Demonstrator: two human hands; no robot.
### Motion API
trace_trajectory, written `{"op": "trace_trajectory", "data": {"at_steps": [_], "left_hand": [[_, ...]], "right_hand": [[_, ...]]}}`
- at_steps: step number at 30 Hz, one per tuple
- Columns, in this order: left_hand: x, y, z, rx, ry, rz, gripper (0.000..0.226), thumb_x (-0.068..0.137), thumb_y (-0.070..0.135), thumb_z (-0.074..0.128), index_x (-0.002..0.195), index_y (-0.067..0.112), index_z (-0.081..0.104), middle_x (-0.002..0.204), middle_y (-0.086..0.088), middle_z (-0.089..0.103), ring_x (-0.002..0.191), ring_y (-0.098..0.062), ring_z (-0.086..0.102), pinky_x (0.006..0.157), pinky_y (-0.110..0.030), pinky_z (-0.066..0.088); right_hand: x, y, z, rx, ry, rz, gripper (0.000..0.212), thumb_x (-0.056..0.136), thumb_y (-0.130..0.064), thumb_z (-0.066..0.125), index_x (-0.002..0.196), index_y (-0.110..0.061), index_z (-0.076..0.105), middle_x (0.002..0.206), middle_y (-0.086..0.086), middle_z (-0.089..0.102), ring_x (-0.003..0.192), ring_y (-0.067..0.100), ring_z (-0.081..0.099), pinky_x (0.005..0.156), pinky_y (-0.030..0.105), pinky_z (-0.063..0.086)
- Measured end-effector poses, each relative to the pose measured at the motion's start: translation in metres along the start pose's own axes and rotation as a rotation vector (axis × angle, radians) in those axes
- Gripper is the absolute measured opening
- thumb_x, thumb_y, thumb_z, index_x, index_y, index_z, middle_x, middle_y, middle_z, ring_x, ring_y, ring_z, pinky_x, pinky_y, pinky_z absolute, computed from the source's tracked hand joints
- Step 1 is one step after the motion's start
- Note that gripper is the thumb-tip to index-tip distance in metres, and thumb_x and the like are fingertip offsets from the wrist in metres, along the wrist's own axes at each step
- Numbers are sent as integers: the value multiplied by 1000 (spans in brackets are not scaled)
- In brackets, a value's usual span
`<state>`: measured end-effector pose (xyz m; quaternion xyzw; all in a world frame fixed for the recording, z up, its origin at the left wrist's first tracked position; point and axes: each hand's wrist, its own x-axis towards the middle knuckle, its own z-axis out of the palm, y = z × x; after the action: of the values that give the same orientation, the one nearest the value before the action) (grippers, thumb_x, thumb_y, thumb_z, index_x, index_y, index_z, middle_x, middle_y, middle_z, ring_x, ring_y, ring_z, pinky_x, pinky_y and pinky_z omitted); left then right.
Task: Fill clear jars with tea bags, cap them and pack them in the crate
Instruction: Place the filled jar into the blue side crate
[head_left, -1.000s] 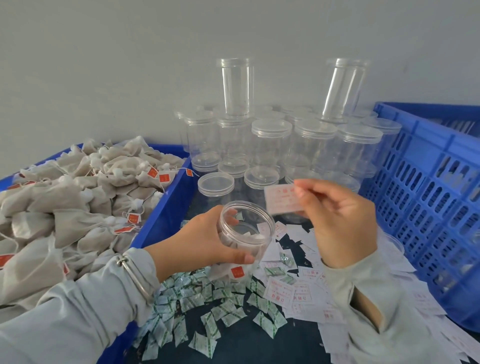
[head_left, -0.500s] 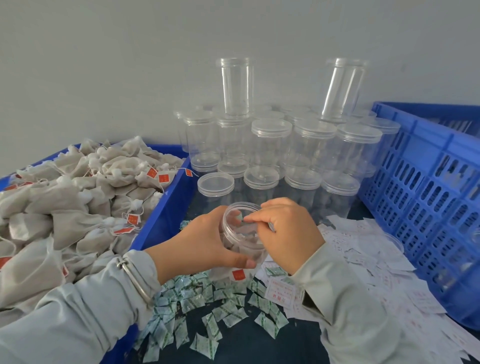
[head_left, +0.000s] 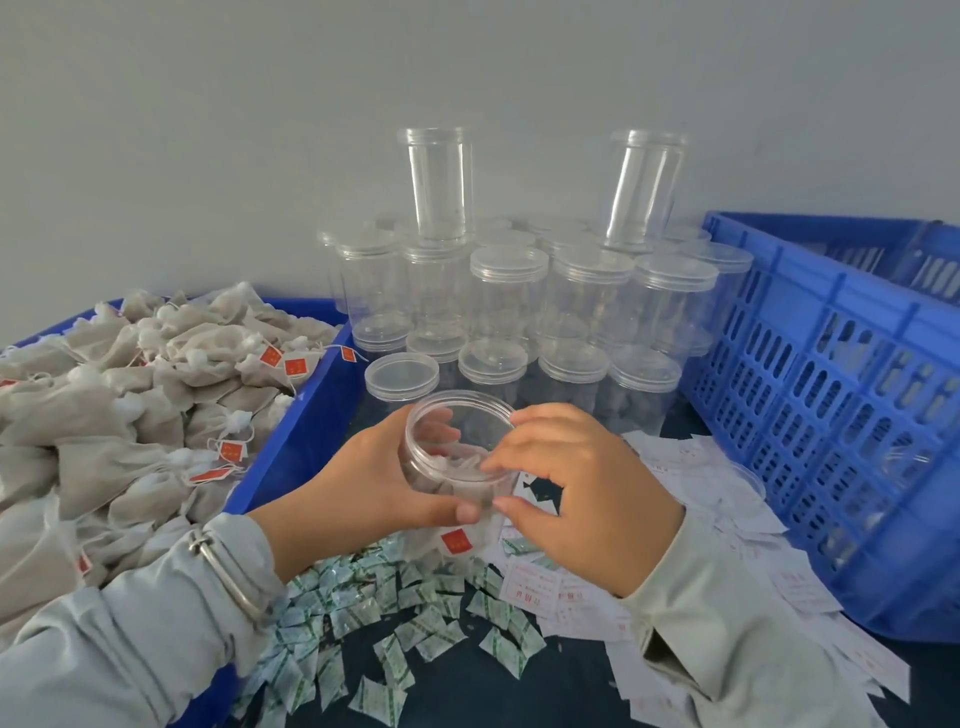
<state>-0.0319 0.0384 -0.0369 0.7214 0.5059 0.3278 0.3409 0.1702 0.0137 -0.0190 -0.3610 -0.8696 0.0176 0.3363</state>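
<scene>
So this looks pretty early in the job, far as I can tell. The open jar (head_left: 457, 457) sits in the middle of the dark surface (head_left: 561, 691), uncapped, with what looks like a few tea bags already inside and a red tag showing near its base. The left hand (head_left: 363, 488) has its fingers wrapped around the jar's left side, gripping it steady. The right hand (head_left: 587, 493) is at the rim with fingertips curled onto the near edge; whether it's pinching anything small there I can't tell. Loads left to do: the tea bag pile (head_left: 130, 405) in the left bin is still heaped high, a whole stack of empty capped jars (head_left: 519, 312) waits at the far side, and the blue crate (head_left: 831, 415) on the right seems mostly empty, maybe one clear thing inside. Desiccant packets (head_left: 395, 613) and paper slips (head_left: 727, 493) are scattered near the jar. Still needs topping up, capping, then crating.
</scene>
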Motion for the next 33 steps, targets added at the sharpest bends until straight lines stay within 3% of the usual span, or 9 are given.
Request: {"op": "trace_trajectory", "data": {"at_steps": [6,9,14,17,19,22,26,29,33], "left_hand": [[-5,3,1,-243,-124,81,102,44,78,74,130,32,46,124,15,63,114,-6,60,87,-22,51],[0,-4,-3,-333,-51,23,92,52,76,71,129,29,51,123,2,65,113,-17,62,94,-42,48],[4,-5,2,-186,-6,-101,77,43,81,71,102,32,73,103,10,73,99,-8,68,82,-28,50],[7,14,19,-4,-33,-147,14,76,46,67,84,56,69,93,25,71,94,0,65,78,-18,43],[13,25,38,76,-76,-109,30,84,27,66,80,56,69,88,32,68,86,9,64,71,-10,42],[22,50,82,107,-161,-70,21,86,22,66,86,43,71,89,34,67,83,11,64,65,-6,47],[19,64,139,58,-198,-11,28,85,23,67,85,51,71,89,33,67,86,8,64,77,-10,50],[9,41,186,17,-158,-3,36,82,24,68,81,59,65,83,29,67,82,6,64,78,-11,50],[-2,26,219,-8,-126,4,38,81,17,71,79,55,67,80,25,68,82,3,64,78,-14,51]], "right_hand": [[-6,10,-47,54,-107,-1,13,79,-7,72,91,-6,75,88,4,68,84,17,59,78,24,43],[-17,17,-88,-16,42,-5,14,77,-9,72,90,-5,75,86,4,69,80,11,59,76,20,45],[-31,28,-178,-307,445,22,16,82,-18,70,92,-6,74,84,-1,63,79,6,55,78,10,40],[-34,42,-238,-500,550,91,24,86,-29,64,95,-9,73,82,-8,56,73,0,50,74,9,35],[-29,58,-272,-511,589,158,27,86,-34,62,99,-13,71,78,-22,47,67,-6,43,69,12,35],[-24,96,-310,-487,638,268,25,83,-31,64,101,-14,71,79,-21,54,70,0,49,70,11,40],[-17,165,-327,-603,354,564,17,84,-13,67,99,-4,71,101,16,68,94,28,60,75,21,39],[-20,217,-294,-672,56,710,13,85,-10,65,95,-7,72,106,16,68,101,33,61,89,34,46],[-27,250,-257,-741,-333,809,14,84,-17,64,90,-8,73,101,12,69,95,33,63,87,39,51]]}}
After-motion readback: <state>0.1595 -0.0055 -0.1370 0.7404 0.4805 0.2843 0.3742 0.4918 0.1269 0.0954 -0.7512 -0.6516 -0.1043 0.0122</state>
